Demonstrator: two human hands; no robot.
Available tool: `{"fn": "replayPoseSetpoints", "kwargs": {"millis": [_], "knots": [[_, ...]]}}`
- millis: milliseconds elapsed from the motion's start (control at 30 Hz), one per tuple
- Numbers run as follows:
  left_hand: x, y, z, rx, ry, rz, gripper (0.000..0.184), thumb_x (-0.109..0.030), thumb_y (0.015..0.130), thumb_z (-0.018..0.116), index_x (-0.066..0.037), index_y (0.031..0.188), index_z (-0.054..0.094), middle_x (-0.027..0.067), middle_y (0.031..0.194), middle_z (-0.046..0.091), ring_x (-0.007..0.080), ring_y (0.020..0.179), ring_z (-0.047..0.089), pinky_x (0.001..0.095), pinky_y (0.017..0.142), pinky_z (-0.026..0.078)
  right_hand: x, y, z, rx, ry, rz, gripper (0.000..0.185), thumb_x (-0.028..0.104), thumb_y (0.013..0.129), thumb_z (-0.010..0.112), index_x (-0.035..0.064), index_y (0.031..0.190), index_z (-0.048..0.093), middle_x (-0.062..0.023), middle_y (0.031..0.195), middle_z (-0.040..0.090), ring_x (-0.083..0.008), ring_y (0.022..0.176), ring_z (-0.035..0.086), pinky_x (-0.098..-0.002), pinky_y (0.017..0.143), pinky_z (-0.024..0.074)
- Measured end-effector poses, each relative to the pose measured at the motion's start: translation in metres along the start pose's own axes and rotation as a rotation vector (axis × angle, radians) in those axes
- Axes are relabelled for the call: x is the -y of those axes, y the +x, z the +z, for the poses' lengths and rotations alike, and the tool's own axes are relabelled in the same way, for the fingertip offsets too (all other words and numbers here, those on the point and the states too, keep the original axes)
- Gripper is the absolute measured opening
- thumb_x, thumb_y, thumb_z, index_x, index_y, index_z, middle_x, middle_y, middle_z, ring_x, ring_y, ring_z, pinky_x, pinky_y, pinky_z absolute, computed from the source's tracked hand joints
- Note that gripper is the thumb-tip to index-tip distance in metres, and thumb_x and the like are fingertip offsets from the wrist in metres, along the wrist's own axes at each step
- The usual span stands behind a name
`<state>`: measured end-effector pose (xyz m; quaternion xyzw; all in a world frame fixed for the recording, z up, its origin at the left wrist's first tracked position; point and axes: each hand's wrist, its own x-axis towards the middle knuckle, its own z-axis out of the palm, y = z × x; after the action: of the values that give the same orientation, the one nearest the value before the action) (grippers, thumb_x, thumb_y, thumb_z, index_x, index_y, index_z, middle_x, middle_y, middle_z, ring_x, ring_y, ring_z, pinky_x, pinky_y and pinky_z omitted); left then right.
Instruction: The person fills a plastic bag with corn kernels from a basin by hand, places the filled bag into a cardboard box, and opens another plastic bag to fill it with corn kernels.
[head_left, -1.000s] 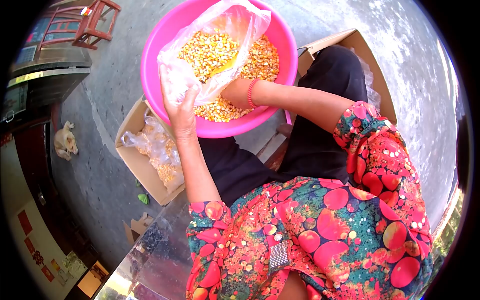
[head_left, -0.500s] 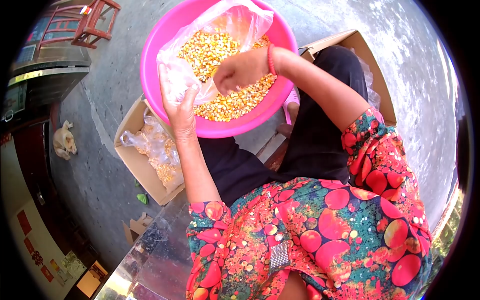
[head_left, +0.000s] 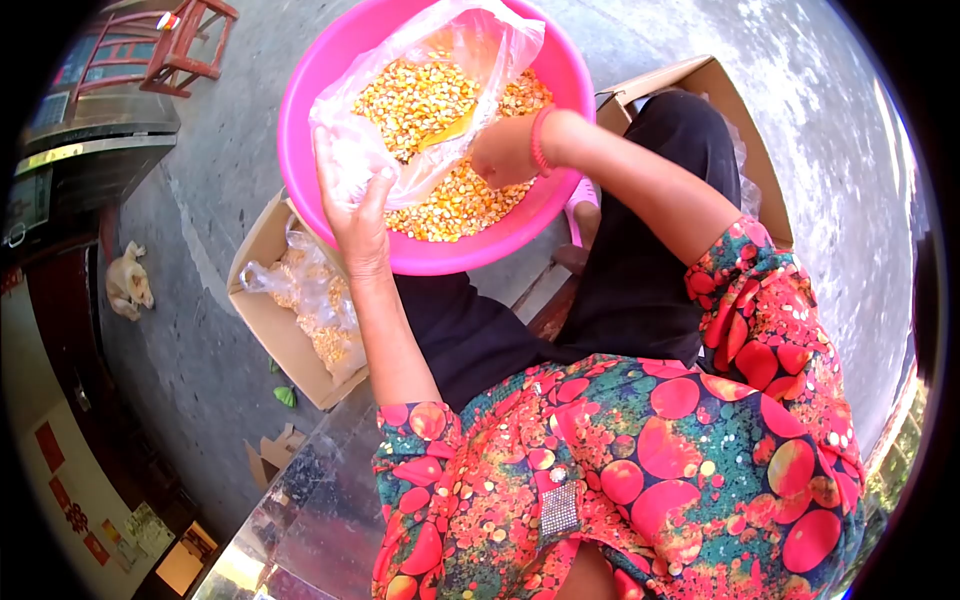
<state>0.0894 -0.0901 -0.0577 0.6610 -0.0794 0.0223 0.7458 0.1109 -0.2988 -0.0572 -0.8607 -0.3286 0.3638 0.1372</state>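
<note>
A pink basin (head_left: 300,130) rests above my lap with loose corn kernels (head_left: 465,205) in it. Inside the basin lies a clear plastic bag (head_left: 510,45), its mouth open and more kernels within. My left hand (head_left: 352,205) is closed on the bag's gathered edge at the basin's left side, thumb on top. My right hand (head_left: 505,152) reaches down into the kernels at the right of the bag, against its lower edge. The fingers of that hand are hidden by the corn and the hand itself.
Left of my legs, a cardboard box (head_left: 250,265) holds plastic bags of yellowish grains (head_left: 325,325). Another cardboard box (head_left: 765,170) stands right of my knee. A wooden chair (head_left: 185,55) is at the upper left, and a pale dog-like animal (head_left: 130,280) lies on the concrete floor.
My right hand has moved right and down into the kernels, away from the bag's middle. My left hand keeps its hold on the bag with hardly any movement.
</note>
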Motion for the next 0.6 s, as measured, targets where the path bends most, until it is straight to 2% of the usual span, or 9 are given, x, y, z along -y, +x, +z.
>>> {"fn": "replayPoseSetpoints", "kwargs": {"millis": [33, 67, 200, 267, 500, 567, 600], "knots": [[0.000, 0.000, 0.001, -0.003, -0.014, 0.005, 0.083, 0.009, 0.068, 0.061, 0.001, 0.141, 0.022, 0.0140, 0.145, 0.025, 0.0226, 0.133, 0.027, 0.0318, 0.106, 0.028, -0.010, 0.016, 0.021, -0.112, -0.249, -0.105, 0.024, 0.016, 0.077, 0.051, -0.0015, 0.085, 0.065, -0.0181, 0.076, 0.064, -0.0329, 0.074, 0.064, -0.0402, 0.065, 0.0512], [0.000, 0.001, 0.001, -0.002, -0.016, 0.006, 0.083, 0.009, 0.068, 0.061, 0.001, 0.141, 0.022, 0.0140, 0.145, 0.025, 0.0226, 0.133, 0.027, 0.0318, 0.106, 0.028, -0.004, 0.018, 0.026, -0.066, -0.189, 0.007, 0.027, 0.017, 0.076, 0.051, -0.0026, 0.085, 0.066, -0.0218, 0.084, 0.064, -0.0372, 0.084, 0.062, -0.0431, 0.076, 0.0489], [0.001, 0.000, 0.000, -0.001, -0.011, 0.006, 0.083, 0.010, 0.069, 0.061, 0.001, 0.141, 0.022, 0.0137, 0.146, 0.025, 0.0222, 0.132, 0.028, 0.0314, 0.104, 0.030, 0.013, 0.046, 0.049, -0.149, -0.157, -0.002, 0.027, 0.019, 0.076, 0.052, -0.0011, 0.083, 0.067, -0.0221, 0.087, 0.064, -0.0365, 0.084, 0.063, -0.0431, 0.076, 0.0490], [0.000, 0.000, 0.001, 0.007, -0.002, 0.004, 0.083, 0.010, 0.069, 0.061, 0.000, 0.141, 0.022, 0.0136, 0.146, 0.025, 0.0220, 0.132, 0.028, 0.0312, 0.104, 0.031, 0.027, 0.049, 0.054, -0.270, 0.074, 0.031, 0.027, 0.022, 0.076, 0.053, 0.0001, 0.085, 0.067, -0.0219, 0.087, 0.064, -0.0364, 0.083, 0.063, -0.0431, 0.076, 0.0489], [0.001, 0.001, 0.000, 0.003, -0.003, 0.004, 0.084, 0.009, 0.069, 0.061, 0.000, 0.142, 0.021, 0.0133, 0.146, 0.025, 0.0220, 0.132, 0.028, 0.0310, 0.104, 0.031, 0.022, 0.058, 0.047, -0.279, 0.021, -0.099, 0.024, 0.019, 0.074, 0.056, 0.0010, 0.087, 0.066, -0.0200, 0.083, 0.064, -0.0354, 0.082, 0.062, -0.0419, 0.074, 0.0483], [0.002, 0.000, 0.000, 0.006, -0.007, 0.006, 0.084, 0.009, 0.069, 0.061, 0.000, 0.142, 0.021, 0.0133, 0.146, 0.025, 0.0221, 0.132, 0.028, 0.0311, 0.104, 0.031, 0.020, 0.049, 0.031, -0.142, 0.076, -0.123, 0.022, 0.016, 0.074, 0.056, 0.0021, 0.088, 0.066, -0.0181, 0.082, 0.064, -0.0336, 0.077, 0.061, -0.0406, 0.070, 0.0472], [0.002, 0.000, 0.000, 0.005, -0.003, 0.005, 0.084, 0.009, 0.069, 0.061, 0.000, 0.142, 0.021, 0.0133, 0.146, 0.025, 0.0223, 0.133, 0.027, 0.0313, 0.104, 0.030, 0.016, 0.047, 0.027, -0.059, 0.063, -0.180, 0.021, 0.016, 0.077, 0.055, 0.0028, 0.090, 0.065, -0.0149, 0.079, 0.064, -0.0282, 0.072, 0.060, -0.0386, 0.065, 0.0458]]}}
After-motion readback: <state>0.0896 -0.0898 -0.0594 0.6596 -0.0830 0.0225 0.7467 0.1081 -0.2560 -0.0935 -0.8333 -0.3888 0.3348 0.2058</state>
